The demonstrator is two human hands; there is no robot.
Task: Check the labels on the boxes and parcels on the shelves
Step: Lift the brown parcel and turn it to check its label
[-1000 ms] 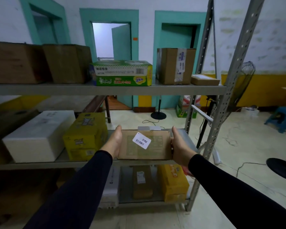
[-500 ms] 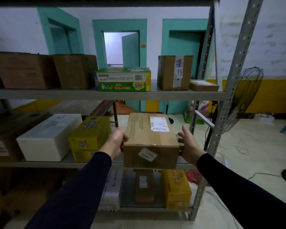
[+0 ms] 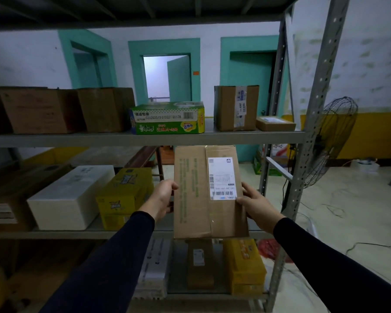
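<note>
The cardboard box, shown lying flat on the middle shelf one second earlier with a small barcode sticker uppermost, has been tipped upright at the shelf's front edge. The broad face carrying the white shipping label has been turned toward the camera, and the small sticker is no longer seen. The left hand has been shifted up the box's left edge; the right hand has been brought to the right edge, thumb just below the label. The view has been raised, exposing the underside of the top shelf.
</note>
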